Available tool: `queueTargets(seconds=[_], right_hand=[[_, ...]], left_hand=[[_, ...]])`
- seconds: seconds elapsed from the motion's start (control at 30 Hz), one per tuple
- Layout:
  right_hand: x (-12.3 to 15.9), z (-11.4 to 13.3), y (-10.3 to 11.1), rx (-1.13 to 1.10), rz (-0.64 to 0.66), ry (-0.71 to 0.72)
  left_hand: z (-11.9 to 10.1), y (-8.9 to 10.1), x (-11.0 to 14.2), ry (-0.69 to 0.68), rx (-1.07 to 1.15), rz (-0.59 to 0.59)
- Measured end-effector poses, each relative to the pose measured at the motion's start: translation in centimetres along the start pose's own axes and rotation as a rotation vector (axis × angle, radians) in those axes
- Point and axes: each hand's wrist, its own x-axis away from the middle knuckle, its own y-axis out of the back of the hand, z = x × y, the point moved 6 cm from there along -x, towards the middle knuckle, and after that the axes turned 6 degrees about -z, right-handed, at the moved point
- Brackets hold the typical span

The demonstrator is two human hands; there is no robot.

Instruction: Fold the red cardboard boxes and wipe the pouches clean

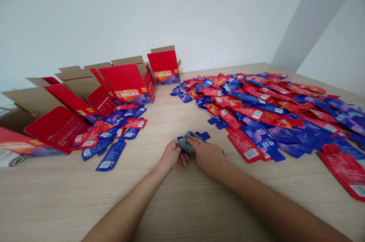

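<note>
In the middle of the table, my left hand (171, 155) is closed around blue sachets, its fingers curled underneath. Their blue ends stick out past a grey cloth (186, 142), and the rest is covered; how many sachets there are, I cannot tell. My right hand (209, 157) grips the cloth and presses it onto the sachets from above. Both hands meet just above the wooden tabletop. To their right lies a big heap of red and blue sachets (256, 113). A smaller pile of sachets (114, 128) lies to the left.
Several open red cartons stand along the left, among them a front carton (57, 130) and a middle carton (122, 82), flaps up. Another red carton (164, 67) stands at the back near the wall. A roll of tape or similar ring (17, 160) lies at the far left.
</note>
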Motion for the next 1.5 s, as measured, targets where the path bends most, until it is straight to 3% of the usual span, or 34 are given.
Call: queueTargets(seconds=[0.17, 0.4, 0.53, 0.67, 0.73, 0.8, 0.87, 0.97, 1.17, 1.37, 1.5], right_hand=[[0.0, -0.8, 0.0, 0.038, -0.017, -0.040], [-0.1, -4.5, 1.1, 0.184, -0.017, -0.160], [0.0, -5.5, 1.6, 0.120, -0.062, -0.219], [-0.2, -5.4, 1.2, 0.060, -0.075, -0.211], [-0.4, -5.4, 0.9, 0.046, -0.074, -0.208], [-0.7, -5.4, 0.6, 0.020, -0.074, -0.212], [-0.9, -5.4, 0.4, -0.024, -0.078, -0.218], [-1.1, -5.5, 0.3, -0.106, -0.091, -0.211], [-1.6, -5.8, 0.5, -0.205, -0.109, -0.217], [-1.7, -6.0, 0.6, -0.252, -0.127, -0.194], [-1.7, -6.1, 0.7, -0.263, -0.125, -0.196]], left_hand=[[0.0, 0.0, 0.2, -0.004, 0.042, 0.006], [-0.4, 1.1, 0.0, 0.008, 0.136, -0.065], [-2.1, 5.9, 0.3, -0.052, 0.235, -0.248], [-3.8, 12.8, 2.0, -0.253, 0.538, -0.650], [-3.9, 13.8, 1.7, -0.290, 0.621, -0.689], [-3.9, 12.5, -0.2, -0.264, 0.513, -0.579], [-4.4, 10.2, -3.2, -0.286, 0.183, -0.511], [-5.9, 6.4, -8.6, -0.381, -0.377, -0.510], [-9.4, 0.6, -18.2, -0.477, -0.759, -0.485], [-11.5, -2.3, -23.2, -0.428, -1.042, -0.431], [-11.4, -2.6, -23.9, -0.413, -1.179, -0.349]])
